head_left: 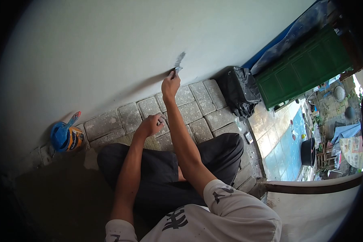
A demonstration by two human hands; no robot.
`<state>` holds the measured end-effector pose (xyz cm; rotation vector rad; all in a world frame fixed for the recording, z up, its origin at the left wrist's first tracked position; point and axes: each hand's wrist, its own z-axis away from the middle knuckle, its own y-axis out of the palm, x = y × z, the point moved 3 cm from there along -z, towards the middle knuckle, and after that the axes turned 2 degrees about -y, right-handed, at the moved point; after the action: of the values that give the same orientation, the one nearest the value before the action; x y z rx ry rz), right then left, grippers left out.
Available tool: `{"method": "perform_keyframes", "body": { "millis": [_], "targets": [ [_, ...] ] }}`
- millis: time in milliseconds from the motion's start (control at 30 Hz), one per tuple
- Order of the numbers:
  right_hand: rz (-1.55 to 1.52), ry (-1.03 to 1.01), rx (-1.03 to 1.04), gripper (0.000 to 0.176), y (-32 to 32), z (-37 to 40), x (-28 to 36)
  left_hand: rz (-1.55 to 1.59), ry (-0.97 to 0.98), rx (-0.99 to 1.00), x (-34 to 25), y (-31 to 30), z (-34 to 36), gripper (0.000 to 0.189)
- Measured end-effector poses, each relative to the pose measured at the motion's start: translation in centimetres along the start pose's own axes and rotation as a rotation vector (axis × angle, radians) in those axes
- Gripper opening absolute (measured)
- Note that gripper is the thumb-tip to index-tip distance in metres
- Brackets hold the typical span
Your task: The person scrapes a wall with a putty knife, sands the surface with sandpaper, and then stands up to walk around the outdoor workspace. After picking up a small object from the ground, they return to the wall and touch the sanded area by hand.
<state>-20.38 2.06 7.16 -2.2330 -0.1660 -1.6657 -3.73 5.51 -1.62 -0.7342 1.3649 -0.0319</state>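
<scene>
My right hand (pixel 170 85) is closed on a small scraper (pixel 178 69), whose blade is against the pale wall (pixel 109 52). Just above the blade, a grey smear (pixel 180 59) marks the wall. Lower and to the left, my left hand (pixel 150 126) is held over the paving blocks with its fingers curled round something small and greyish that I cannot make out. Both forearms reach forward over my crossed legs.
A blue-and-orange can (pixel 73 138) with a brush (pixel 73 119) on it stands by the wall at the left. A black plastic-covered object (pixel 238 90) and a green cabinet (pixel 304 66) are to the right. Grey paving blocks (pixel 189 113) run along the wall.
</scene>
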Motion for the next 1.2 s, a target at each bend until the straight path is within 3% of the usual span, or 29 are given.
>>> {"method": "perform_keyframes", "body": {
  "millis": [67,167,300,400,467,700,767,867,1000,1067,1133,1200],
  "targets": [
    [-0.003,-0.056,-0.09,0.033,0.4,-0.6,-1.2,0.034,0.005,0.027,-0.7,-0.4,0.0,0.026],
    [0.007,-0.034,-0.02,0.033,0.0,-0.2,0.7,0.022,0.004,0.015,-0.1,-0.1,-0.3,0.026],
    [-0.006,-0.058,-0.077,0.032,0.3,-0.6,1.0,0.033,0.015,0.038,-0.3,-0.5,-0.6,0.025],
    [0.006,0.009,0.025,0.031,-0.4,0.3,2.3,0.032,-0.01,0.04,-0.4,0.0,-0.1,0.025],
    [0.017,-0.13,-0.075,0.031,0.0,0.0,2.7,0.071,-0.038,0.075,-0.2,-0.2,-0.3,0.026],
    [0.057,-0.136,-0.017,0.03,-0.3,0.0,3.7,0.003,0.005,0.025,0.1,-0.3,-0.5,0.027],
    [0.049,-0.01,0.063,0.03,-1.0,0.5,4.5,0.001,-0.034,0.028,-0.6,-0.4,0.0,0.028],
    [0.045,-0.115,-0.086,0.032,0.5,0.4,2.6,0.007,-0.02,0.066,-1.1,-0.9,0.1,0.029],
    [0.057,-0.028,-0.037,0.035,0.5,0.4,1.8,-0.008,-0.009,-0.006,0.1,-0.1,-0.1,0.029],
    [0.057,-0.123,-0.099,0.035,0.6,0.2,1.8,0.038,-0.024,0.073,0.3,-0.3,-0.3,0.029],
    [0.064,-0.185,-0.046,0.036,0.5,-0.7,0.5,-0.058,0.043,-0.059,1.7,0.8,-0.6,0.03],
    [0.093,-0.123,0.009,0.035,0.1,-1.6,-0.3,-0.069,0.074,-0.108,3.6,2.1,-0.9,0.031]
  ]
}}
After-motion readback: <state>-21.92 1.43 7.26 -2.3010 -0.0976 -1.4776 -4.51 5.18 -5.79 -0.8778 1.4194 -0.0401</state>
